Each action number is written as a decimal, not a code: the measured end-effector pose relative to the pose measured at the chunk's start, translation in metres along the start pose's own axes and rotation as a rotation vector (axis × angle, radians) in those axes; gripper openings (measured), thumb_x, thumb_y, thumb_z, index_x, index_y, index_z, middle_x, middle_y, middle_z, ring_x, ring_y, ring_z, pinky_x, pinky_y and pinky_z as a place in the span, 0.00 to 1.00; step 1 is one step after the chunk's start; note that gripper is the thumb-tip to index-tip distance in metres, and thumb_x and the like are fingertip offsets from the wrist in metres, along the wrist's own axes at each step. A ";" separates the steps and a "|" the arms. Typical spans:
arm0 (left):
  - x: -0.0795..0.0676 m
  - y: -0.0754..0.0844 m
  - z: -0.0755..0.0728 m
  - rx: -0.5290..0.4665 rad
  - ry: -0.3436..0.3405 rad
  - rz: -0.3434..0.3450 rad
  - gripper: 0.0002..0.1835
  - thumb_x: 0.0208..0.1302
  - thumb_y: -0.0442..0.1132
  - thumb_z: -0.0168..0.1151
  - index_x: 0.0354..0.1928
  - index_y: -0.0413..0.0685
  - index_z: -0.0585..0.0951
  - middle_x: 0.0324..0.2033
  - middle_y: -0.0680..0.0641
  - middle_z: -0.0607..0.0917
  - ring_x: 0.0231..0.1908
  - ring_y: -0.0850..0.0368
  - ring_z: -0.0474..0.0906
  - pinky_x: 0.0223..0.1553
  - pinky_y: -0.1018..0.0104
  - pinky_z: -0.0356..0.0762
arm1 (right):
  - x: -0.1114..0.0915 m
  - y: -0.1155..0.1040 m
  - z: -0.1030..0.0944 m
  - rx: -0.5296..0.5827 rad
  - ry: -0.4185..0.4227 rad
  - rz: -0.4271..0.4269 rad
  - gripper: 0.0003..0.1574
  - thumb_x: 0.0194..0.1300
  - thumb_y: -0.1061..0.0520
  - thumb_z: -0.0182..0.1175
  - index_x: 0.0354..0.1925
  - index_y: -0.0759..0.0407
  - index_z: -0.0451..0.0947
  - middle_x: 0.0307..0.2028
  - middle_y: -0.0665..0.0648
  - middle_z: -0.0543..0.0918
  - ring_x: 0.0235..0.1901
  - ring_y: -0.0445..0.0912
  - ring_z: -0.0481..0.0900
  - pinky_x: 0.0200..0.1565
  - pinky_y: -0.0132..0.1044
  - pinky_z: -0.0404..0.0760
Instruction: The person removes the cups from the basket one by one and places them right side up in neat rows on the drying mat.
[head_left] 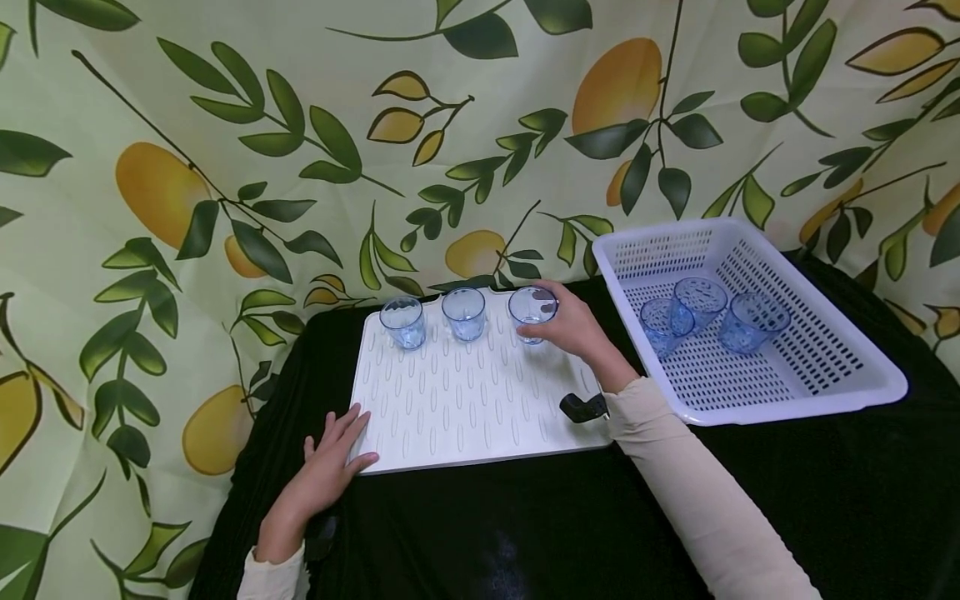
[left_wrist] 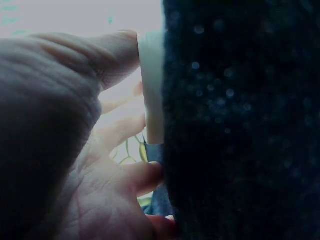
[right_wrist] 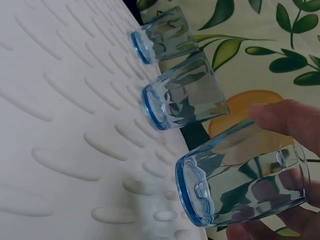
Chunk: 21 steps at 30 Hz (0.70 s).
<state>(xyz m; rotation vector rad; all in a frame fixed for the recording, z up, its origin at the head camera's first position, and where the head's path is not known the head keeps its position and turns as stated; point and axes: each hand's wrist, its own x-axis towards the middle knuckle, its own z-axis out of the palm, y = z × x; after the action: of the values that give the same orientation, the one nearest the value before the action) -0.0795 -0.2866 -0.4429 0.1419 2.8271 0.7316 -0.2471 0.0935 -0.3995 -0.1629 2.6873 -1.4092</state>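
My right hand (head_left: 573,323) grips a clear blue-tinted glass (head_left: 533,307) by its sides, thumb and fingers around it, at the back right of a white drying board (head_left: 450,408). In the right wrist view the held glass (right_wrist: 240,185) is upright relative to the board; whether its base touches cannot be told. Two matching glasses stand along the board's back edge, a middle glass (head_left: 463,314) and a left glass (head_left: 403,323). At the board's front left corner my left hand (head_left: 330,462) rests against the edge with fingers spread and fairly straight.
A white perforated plastic basket (head_left: 795,408) stands to the right, holding three more blue glasses, one being a right-hand glass (head_left: 753,322). Black cloth (head_left: 465,533) covers the table. A leaf-and-fruit patterned curtain (head_left: 300,208) hangs close behind the board.
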 end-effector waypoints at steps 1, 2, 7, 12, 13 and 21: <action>0.000 0.000 0.000 -0.002 -0.002 -0.002 0.39 0.68 0.45 0.62 0.75 0.39 0.59 0.77 0.32 0.51 0.75 0.23 0.33 0.61 0.17 0.29 | 0.001 0.000 0.000 0.006 -0.009 0.007 0.56 0.51 0.48 0.77 0.73 0.49 0.61 0.70 0.62 0.69 0.66 0.59 0.69 0.66 0.59 0.69; 0.000 0.000 0.000 -0.006 -0.004 -0.004 0.39 0.68 0.45 0.62 0.75 0.39 0.59 0.77 0.32 0.50 0.75 0.23 0.33 0.61 0.17 0.29 | 0.003 0.000 0.001 0.013 -0.017 0.013 0.56 0.51 0.48 0.77 0.74 0.48 0.61 0.71 0.62 0.68 0.67 0.59 0.68 0.66 0.59 0.68; 0.001 0.000 0.000 -0.024 -0.010 -0.007 0.39 0.69 0.47 0.61 0.75 0.40 0.60 0.77 0.32 0.50 0.75 0.24 0.32 0.62 0.18 0.27 | 0.009 0.004 0.002 0.077 -0.038 0.022 0.56 0.52 0.52 0.77 0.74 0.49 0.61 0.72 0.62 0.65 0.68 0.59 0.66 0.68 0.59 0.66; 0.002 -0.001 0.001 -0.024 -0.007 0.001 0.38 0.69 0.46 0.61 0.75 0.40 0.59 0.77 0.32 0.51 0.75 0.24 0.32 0.62 0.18 0.27 | 0.017 0.007 0.000 0.105 -0.031 0.035 0.56 0.52 0.53 0.76 0.74 0.49 0.60 0.71 0.61 0.66 0.66 0.59 0.67 0.67 0.58 0.67; 0.003 -0.001 0.002 -0.023 -0.007 0.000 0.38 0.69 0.46 0.61 0.76 0.40 0.59 0.77 0.33 0.50 0.75 0.24 0.32 0.62 0.18 0.27 | 0.019 0.007 0.001 0.103 -0.028 0.036 0.56 0.52 0.53 0.76 0.74 0.49 0.60 0.71 0.61 0.67 0.66 0.59 0.68 0.67 0.59 0.67; 0.001 -0.002 0.001 -0.017 -0.005 -0.013 0.39 0.69 0.47 0.61 0.76 0.39 0.59 0.77 0.32 0.51 0.75 0.24 0.32 0.62 0.18 0.27 | 0.037 -0.001 0.010 0.094 -0.046 0.040 0.55 0.53 0.51 0.76 0.74 0.49 0.60 0.70 0.61 0.67 0.66 0.58 0.68 0.65 0.57 0.71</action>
<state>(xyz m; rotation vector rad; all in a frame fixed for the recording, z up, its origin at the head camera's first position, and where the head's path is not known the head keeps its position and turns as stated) -0.0804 -0.2881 -0.4452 0.1228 2.8134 0.7508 -0.2820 0.0799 -0.4055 -0.1319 2.5662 -1.4979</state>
